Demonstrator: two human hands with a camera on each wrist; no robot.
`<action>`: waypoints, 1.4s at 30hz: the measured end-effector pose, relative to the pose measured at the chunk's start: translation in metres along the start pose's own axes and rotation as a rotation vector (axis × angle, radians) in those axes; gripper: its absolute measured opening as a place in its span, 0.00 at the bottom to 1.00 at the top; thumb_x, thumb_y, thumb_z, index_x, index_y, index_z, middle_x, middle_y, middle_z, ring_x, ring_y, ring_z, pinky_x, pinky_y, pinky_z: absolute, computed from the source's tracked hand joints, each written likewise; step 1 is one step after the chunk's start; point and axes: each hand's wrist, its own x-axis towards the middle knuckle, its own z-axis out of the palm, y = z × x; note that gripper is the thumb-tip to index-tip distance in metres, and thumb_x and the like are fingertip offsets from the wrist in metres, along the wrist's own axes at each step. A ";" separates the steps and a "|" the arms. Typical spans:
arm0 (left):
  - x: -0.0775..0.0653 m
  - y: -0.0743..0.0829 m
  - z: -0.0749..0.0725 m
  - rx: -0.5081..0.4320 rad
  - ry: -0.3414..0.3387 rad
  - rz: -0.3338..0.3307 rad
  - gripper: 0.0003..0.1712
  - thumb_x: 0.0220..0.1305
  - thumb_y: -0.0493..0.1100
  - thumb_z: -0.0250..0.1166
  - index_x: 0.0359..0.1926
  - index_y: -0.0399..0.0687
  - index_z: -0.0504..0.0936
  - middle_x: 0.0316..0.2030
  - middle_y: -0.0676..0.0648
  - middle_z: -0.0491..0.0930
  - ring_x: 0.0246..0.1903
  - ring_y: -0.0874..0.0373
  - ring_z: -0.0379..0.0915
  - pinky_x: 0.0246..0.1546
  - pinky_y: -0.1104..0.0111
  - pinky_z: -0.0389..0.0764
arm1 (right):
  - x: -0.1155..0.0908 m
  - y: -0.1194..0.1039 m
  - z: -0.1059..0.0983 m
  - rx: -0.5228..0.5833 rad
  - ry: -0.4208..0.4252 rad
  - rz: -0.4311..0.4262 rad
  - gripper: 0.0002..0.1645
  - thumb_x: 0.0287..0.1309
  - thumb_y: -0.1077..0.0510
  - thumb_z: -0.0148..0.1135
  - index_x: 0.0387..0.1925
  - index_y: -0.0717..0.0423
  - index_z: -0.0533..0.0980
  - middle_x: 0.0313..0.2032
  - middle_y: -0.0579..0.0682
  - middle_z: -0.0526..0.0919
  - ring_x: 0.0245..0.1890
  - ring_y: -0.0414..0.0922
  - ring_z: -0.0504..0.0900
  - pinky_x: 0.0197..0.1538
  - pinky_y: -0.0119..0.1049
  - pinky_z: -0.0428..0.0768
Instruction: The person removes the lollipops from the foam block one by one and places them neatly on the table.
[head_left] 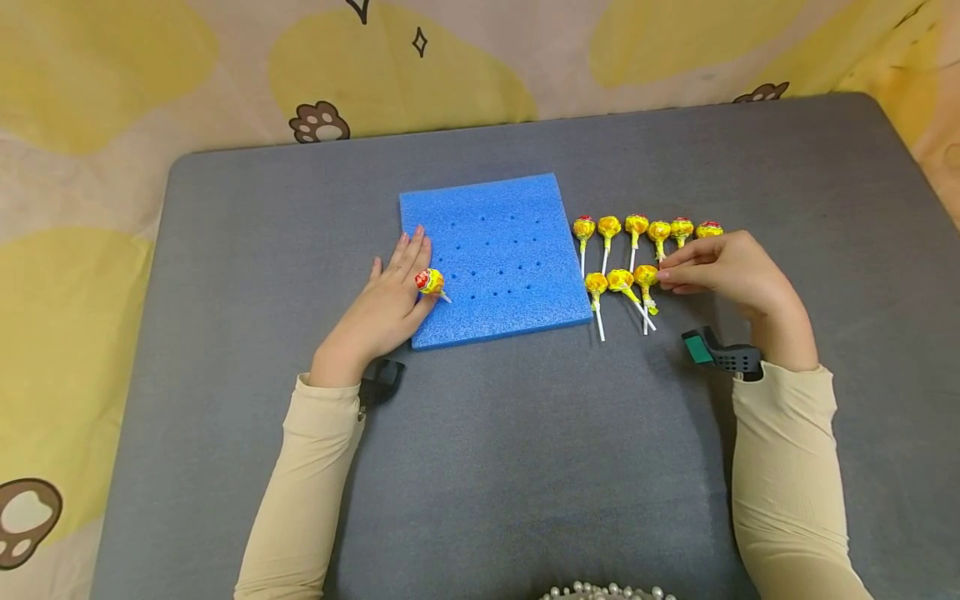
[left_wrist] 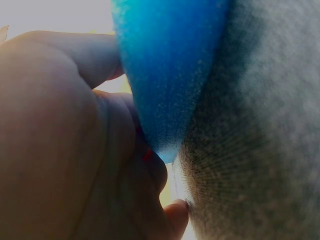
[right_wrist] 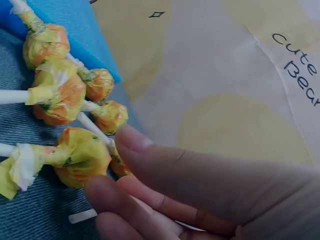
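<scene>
My left hand [head_left: 391, 302] rests over the left edge of a blue foam board [head_left: 498, 321], fingers stretched out on top of it. In the left wrist view, the thumb side lies against the foam's edge [left_wrist: 170, 75]. A lollipop [head_left: 430, 282] in yellow and red wrapping stands tilted over the board, its head overlapping the left hand. My right hand [head_left: 723, 271] is beside the lollipops, its fingertips next to the head of the rightmost front lollipop [head_left: 645, 277]. In the right wrist view, thumb and forefinger stand apart near that wrapped head [right_wrist: 82, 157].
Two more front lollipops [head_left: 596, 284] lie right of the board, with a back row of several others [head_left: 609, 227] behind them. Some sticks are hidden by the right hand. Rows of small holes mark the board. Everything is on a grey table [head_left: 525, 467] before a patterned cloth [head_left: 465, 67].
</scene>
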 end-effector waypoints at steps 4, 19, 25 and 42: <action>0.000 0.000 -0.001 0.005 -0.004 -0.002 0.39 0.73 0.51 0.44 0.73 0.39 0.37 0.73 0.45 0.29 0.71 0.54 0.20 0.66 0.44 0.35 | -0.001 -0.001 -0.002 0.035 0.017 -0.024 0.23 0.53 0.58 0.69 0.45 0.73 0.77 0.26 0.41 0.85 0.28 0.39 0.84 0.34 0.32 0.81; -0.001 0.002 -0.001 -0.004 -0.003 0.003 0.39 0.73 0.50 0.44 0.73 0.39 0.36 0.73 0.46 0.28 0.71 0.54 0.20 0.66 0.44 0.34 | 0.000 -0.034 0.026 0.084 -0.003 -0.201 0.17 0.52 0.62 0.69 0.41 0.71 0.79 0.26 0.44 0.85 0.28 0.43 0.83 0.33 0.33 0.80; -0.001 0.002 -0.002 0.000 0.000 0.000 0.39 0.73 0.51 0.44 0.73 0.39 0.37 0.73 0.46 0.29 0.71 0.54 0.20 0.66 0.44 0.34 | 0.007 -0.049 0.041 0.133 -0.057 -0.244 0.16 0.52 0.63 0.68 0.40 0.72 0.78 0.26 0.48 0.85 0.27 0.46 0.84 0.34 0.34 0.82; -0.002 0.003 -0.003 -0.001 0.005 0.000 0.39 0.72 0.50 0.45 0.73 0.38 0.38 0.73 0.45 0.30 0.71 0.53 0.22 0.66 0.44 0.35 | 0.020 -0.086 0.087 0.211 -0.209 -0.306 0.17 0.50 0.64 0.69 0.40 0.73 0.79 0.28 0.52 0.85 0.30 0.43 0.85 0.39 0.32 0.81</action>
